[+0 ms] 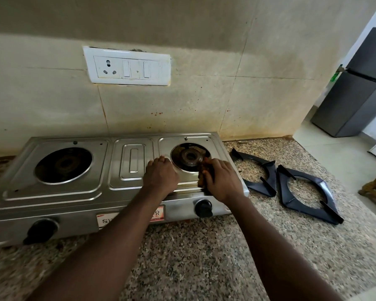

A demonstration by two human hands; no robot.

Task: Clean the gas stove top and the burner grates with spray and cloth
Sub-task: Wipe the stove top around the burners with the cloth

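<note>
The left forearm (117, 227) covered most of the label (105, 220). The right hand (223, 181) hid most of the cloth (201, 173). The left knob (40, 230) was blurred. The frame edge cut the fridge (360, 88).

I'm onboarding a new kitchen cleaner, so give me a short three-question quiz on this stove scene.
1. True or false: both burner grates sit on the stove top.
2. Which hand grips the brown cloth? A) left B) right C) neither
3. Fill in: the cloth is beside the ___ burner.
Key: 1 false, they lie on the countertop, right of the stove; 2 B, the right hand; 3 the right burner.
</note>
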